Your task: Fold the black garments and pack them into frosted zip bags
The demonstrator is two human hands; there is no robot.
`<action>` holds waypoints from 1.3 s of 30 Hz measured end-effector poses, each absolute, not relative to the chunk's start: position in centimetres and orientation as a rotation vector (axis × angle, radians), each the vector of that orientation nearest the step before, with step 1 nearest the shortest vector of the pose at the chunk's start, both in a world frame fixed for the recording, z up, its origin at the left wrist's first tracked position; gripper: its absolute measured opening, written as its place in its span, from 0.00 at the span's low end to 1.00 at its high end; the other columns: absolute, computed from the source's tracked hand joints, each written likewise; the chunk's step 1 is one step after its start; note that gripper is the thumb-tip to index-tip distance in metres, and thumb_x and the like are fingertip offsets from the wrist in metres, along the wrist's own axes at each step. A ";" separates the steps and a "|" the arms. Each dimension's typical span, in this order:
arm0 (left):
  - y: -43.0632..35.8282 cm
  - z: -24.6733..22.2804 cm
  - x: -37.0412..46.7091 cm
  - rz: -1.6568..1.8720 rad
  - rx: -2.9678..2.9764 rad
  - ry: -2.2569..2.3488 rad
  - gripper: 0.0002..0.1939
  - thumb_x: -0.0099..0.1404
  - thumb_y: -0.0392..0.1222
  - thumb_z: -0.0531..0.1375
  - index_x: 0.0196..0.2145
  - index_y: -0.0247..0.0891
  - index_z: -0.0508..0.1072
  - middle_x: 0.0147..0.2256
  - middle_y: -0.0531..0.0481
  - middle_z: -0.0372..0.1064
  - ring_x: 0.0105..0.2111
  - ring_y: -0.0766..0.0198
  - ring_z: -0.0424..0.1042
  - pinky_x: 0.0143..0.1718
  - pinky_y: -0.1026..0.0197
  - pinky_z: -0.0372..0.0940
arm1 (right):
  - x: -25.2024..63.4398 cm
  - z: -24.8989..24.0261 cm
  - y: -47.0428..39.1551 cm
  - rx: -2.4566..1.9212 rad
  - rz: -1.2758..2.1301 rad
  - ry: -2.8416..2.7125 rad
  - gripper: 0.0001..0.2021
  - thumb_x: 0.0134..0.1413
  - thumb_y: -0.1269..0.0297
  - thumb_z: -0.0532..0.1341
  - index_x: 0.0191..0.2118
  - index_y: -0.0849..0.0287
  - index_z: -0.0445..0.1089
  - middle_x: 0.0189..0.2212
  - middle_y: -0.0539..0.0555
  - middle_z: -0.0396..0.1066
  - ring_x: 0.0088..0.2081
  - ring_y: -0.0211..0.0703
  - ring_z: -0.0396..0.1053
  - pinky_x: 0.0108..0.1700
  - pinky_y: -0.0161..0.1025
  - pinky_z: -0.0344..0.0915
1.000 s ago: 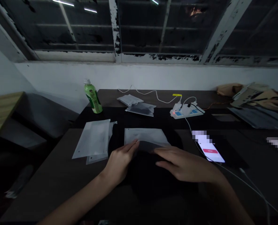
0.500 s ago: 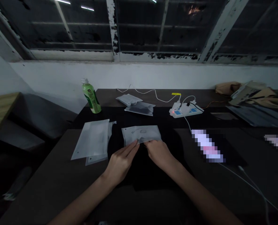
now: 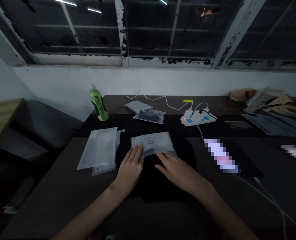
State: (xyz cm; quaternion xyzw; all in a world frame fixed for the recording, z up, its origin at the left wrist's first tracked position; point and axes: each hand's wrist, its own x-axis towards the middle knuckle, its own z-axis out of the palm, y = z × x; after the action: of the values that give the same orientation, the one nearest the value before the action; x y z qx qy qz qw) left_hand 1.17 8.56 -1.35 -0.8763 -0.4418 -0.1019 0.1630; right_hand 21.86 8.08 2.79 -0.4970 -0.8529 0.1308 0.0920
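Note:
A frosted plastic bag (image 3: 154,141) with a faint round print lies on the dark round mat in front of me, its near edge lifted. My left hand (image 3: 130,170) rests its outstretched fingers on the bag's near left corner. With thumb held apart, my right hand (image 3: 174,168) has its straight fingertips tucked beneath the raised edge. Whether they are inside the bag or under it I cannot tell. To the left lie more frosted bags (image 3: 99,148), overlapping each other. Farther back are two smaller plastic bags (image 3: 149,115), one partly over the other.
A green bottle (image 3: 98,103) stands at the back left. Behind to the right sits a white power strip (image 3: 199,118) with plugs and cables. A lit phone (image 3: 221,156) lies on the right, cable beside it. Brown paper bags (image 3: 275,103) fill the back right.
My left fingers have straightened and now lie on the bag's corner. My right hand has opened, its thumb coming away, and the bag's near edge has spread out flatter over its fingertips.

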 end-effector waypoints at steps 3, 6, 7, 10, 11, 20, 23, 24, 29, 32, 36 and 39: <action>8.6 -1.3 1.2 -0.244 -2.534 -1.282 0.25 0.60 0.20 0.49 0.51 0.28 0.74 0.61 0.33 0.63 0.59 0.50 0.67 0.58 0.51 0.65 | 22.3 3.0 5.3 -1.447 0.192 -2.516 0.22 0.66 0.66 0.54 0.63 0.64 0.63 0.61 0.68 0.65 0.59 0.59 0.66 0.57 0.55 0.68; 8.5 -1.2 1.1 -0.233 -2.583 -1.293 0.26 0.59 0.20 0.50 0.52 0.28 0.73 0.60 0.33 0.64 0.56 0.52 0.71 0.53 0.54 0.69 | 21.6 2.3 3.3 -1.343 0.098 -2.531 0.20 0.67 0.68 0.52 0.60 0.67 0.67 0.61 0.68 0.64 0.63 0.59 0.62 0.61 0.54 0.65; 8.5 -1.1 1.0 -0.244 -2.600 -1.289 0.25 0.60 0.21 0.50 0.53 0.27 0.72 0.60 0.32 0.64 0.56 0.52 0.71 0.52 0.55 0.70 | 21.4 1.9 3.0 -1.300 0.117 -2.539 0.20 0.68 0.67 0.52 0.61 0.66 0.67 0.61 0.67 0.65 0.63 0.58 0.61 0.61 0.53 0.65; 8.5 -1.1 0.7 -0.311 -2.641 -1.257 0.24 0.61 0.22 0.51 0.54 0.27 0.72 0.60 0.31 0.65 0.55 0.51 0.72 0.51 0.54 0.71 | 20.9 0.6 3.8 -1.251 0.195 -2.547 0.23 0.69 0.59 0.53 0.63 0.63 0.64 0.63 0.64 0.63 0.65 0.57 0.59 0.63 0.55 0.63; 8.5 -1.1 0.5 -0.339 -2.658 -1.232 0.23 0.62 0.23 0.51 0.54 0.28 0.71 0.59 0.32 0.65 0.55 0.51 0.72 0.51 0.53 0.71 | 20.9 0.3 4.5 -1.262 0.209 -2.545 0.24 0.69 0.56 0.52 0.64 0.62 0.62 0.64 0.64 0.61 0.66 0.58 0.57 0.63 0.57 0.61; 8.7 -0.3 -0.4 -0.452 -2.848 -1.221 0.18 0.64 0.26 0.54 0.50 0.32 0.73 0.59 0.38 0.67 0.57 0.52 0.70 0.55 0.50 0.69 | 21.0 -0.1 7.7 -1.302 0.321 -2.565 0.32 0.67 0.47 0.51 0.67 0.66 0.56 0.64 0.68 0.59 0.66 0.60 0.55 0.63 0.59 0.59; 8.3 0.8 -1.0 -0.440 -2.986 -1.213 0.24 0.64 0.34 0.58 0.58 0.35 0.68 0.65 0.38 0.58 0.64 0.50 0.59 0.62 0.45 0.61 | 21.8 0.8 6.7 -1.262 0.360 -2.541 0.27 0.67 0.54 0.53 0.65 0.64 0.59 0.63 0.66 0.63 0.64 0.57 0.60 0.62 0.55 0.62; 8.2 1.0 -1.1 -0.439 -3.024 -1.206 0.26 0.64 0.38 0.59 0.60 0.35 0.66 0.66 0.38 0.55 0.66 0.49 0.56 0.63 0.44 0.60 | 22.4 1.1 6.4 -1.249 0.387 -2.529 0.24 0.68 0.57 0.53 0.64 0.62 0.61 0.62 0.64 0.65 0.62 0.55 0.62 0.61 0.53 0.64; 8.3 0.6 -1.0 -0.413 -2.989 -1.142 0.25 0.66 0.44 0.62 0.58 0.31 0.68 0.64 0.34 0.59 0.62 0.49 0.62 0.60 0.46 0.64 | 25.3 1.8 6.0 -1.312 0.308 -2.510 0.18 0.61 0.68 0.58 0.56 0.56 0.70 0.56 0.61 0.69 0.56 0.54 0.68 0.58 0.53 0.67; 8.8 0.2 -0.8 -0.421 -2.942 -1.067 0.21 0.68 0.40 0.60 0.57 0.31 0.68 0.61 0.35 0.64 0.59 0.51 0.68 0.57 0.48 0.67 | 26.1 1.2 6.7 -1.320 0.212 -2.525 0.21 0.56 0.66 0.63 0.56 0.57 0.68 0.62 0.64 0.61 0.61 0.59 0.61 0.60 0.57 0.63; 9.0 0.2 -1.0 -0.499 -2.957 -1.052 0.18 0.70 0.35 0.57 0.56 0.33 0.69 0.57 0.38 0.69 0.56 0.54 0.71 0.54 0.50 0.70 | 25.8 0.6 8.3 -1.246 0.329 -2.546 0.25 0.58 0.64 0.62 0.60 0.59 0.60 0.60 0.63 0.62 0.61 0.54 0.61 0.61 0.53 0.62; 9.2 0.3 -1.3 -0.587 -2.974 -1.068 0.18 0.69 0.33 0.57 0.57 0.33 0.68 0.56 0.39 0.71 0.55 0.55 0.72 0.54 0.50 0.70 | 25.4 0.7 9.7 -1.248 0.334 -2.556 0.27 0.56 0.68 0.61 0.61 0.60 0.57 0.57 0.62 0.66 0.58 0.54 0.64 0.59 0.53 0.63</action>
State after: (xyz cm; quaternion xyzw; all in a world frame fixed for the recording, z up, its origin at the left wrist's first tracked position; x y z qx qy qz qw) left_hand -1.26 9.15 0.28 -0.9247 -0.3320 -0.1826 -0.0362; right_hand 25.42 9.70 0.72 -0.4316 -0.8839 0.1155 0.1382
